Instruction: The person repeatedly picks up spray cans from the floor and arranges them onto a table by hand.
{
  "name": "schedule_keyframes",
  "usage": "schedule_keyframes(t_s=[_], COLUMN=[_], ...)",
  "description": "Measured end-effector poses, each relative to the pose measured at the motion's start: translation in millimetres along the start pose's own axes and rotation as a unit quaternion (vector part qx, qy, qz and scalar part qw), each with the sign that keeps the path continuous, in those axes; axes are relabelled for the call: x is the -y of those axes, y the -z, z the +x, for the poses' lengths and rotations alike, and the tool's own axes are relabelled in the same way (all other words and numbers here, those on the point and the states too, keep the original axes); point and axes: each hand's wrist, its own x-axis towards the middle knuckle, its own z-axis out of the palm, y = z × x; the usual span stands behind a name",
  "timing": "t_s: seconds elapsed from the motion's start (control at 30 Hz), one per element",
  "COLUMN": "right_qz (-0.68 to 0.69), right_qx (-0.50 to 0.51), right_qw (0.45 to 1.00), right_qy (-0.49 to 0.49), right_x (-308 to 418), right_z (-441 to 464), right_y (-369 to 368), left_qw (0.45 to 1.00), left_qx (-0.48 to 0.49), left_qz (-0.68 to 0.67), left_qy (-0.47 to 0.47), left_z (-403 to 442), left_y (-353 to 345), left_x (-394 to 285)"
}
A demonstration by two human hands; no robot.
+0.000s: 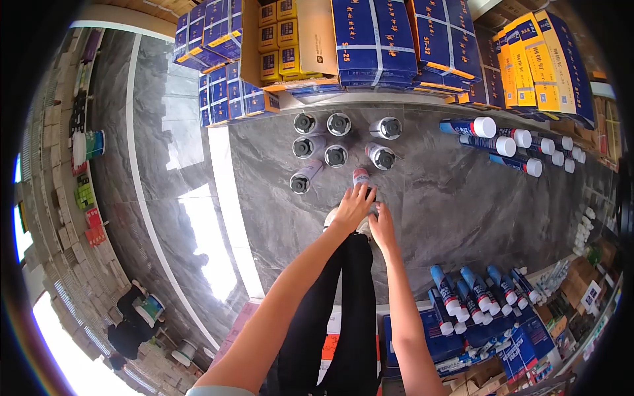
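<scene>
My left hand is closed around a spray can with a pinkish-red label, low over the floor in front of my shoes. The can's far end shows beyond my fingers, and the rest is hidden. Just to its right is my right hand, its thumb and forefinger apart near the can's covered end; nothing shows between them. Farther out, several pale cans with black tops stand upright, among them a near-left can, a middle can and a right can.
Stacked blue cartons and an open carton of yellow boxes line the far side. White-capped tubes lie at right; blue tubes fill a display nearer me. A dark-clothed person is at lower left.
</scene>
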Motion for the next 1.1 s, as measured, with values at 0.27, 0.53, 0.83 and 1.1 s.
schedule_keyframes(t_s=[0.27, 0.53, 0.83, 1.1], right_qz=[0.108, 0.051, 0.118, 0.397], right_qx=[0.003, 0.017, -0.093, -0.17], right_qw=[0.991, 0.995, 0.971, 0.869], right_qy=[-0.083, -0.083, -0.184, -0.243], right_x=[-16, -38, -39, 16], right_z=[-4, -37, -91, -131], right_y=[-1, 35, 58, 95], left_qw=[0.99, 0.987, 0.973, 0.948], left_qx=[0.058, 0.098, -0.015, -0.056], left_qz=[0.056, -0.077, -0.226, -0.3], left_qy=[-0.112, -0.105, -0.032, -0.088], left_z=[21, 8, -43, -83], left_y=[-10, 54, 221, 391], left_x=[11, 7, -63, -153])
